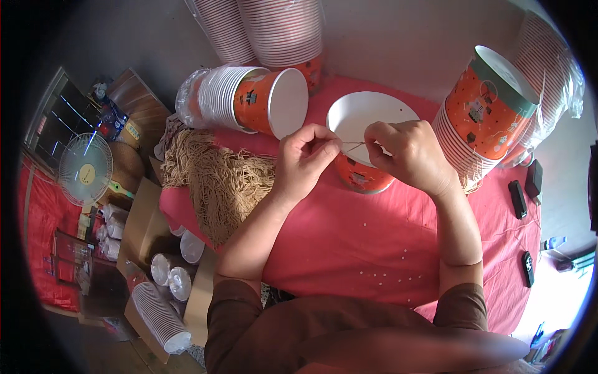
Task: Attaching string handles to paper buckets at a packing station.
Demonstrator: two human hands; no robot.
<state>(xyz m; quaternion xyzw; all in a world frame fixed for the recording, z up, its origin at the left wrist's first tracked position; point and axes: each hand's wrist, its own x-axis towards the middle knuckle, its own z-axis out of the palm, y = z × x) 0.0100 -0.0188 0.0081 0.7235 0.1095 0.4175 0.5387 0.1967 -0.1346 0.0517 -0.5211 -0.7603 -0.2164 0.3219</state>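
Observation:
A large orange paper bucket [363, 179] with a white inside stands on the red-covered table, behind and below my hands. Over its near rim, a thin tan cord [355, 146] stretches between my fingertips. My left hand [306, 161] pinches one side of the cord between thumb and fingers. The other side is in the closed fingers of my right hand [408, 151]. Whether the cord passes through the bucket's wall cannot be made out. Left of my left forearm, a heap of tan cords [227, 187] lies on the table edge.
A nested stack of paper buckets [271, 103] lies sideways behind the cords; another stack [483, 115] stands at the right. Small white dots are scattered on the red cloth [349, 249]. Dark remote-like objects [517, 199] lie at the right edge. A cardboard box [140, 218] sits below left.

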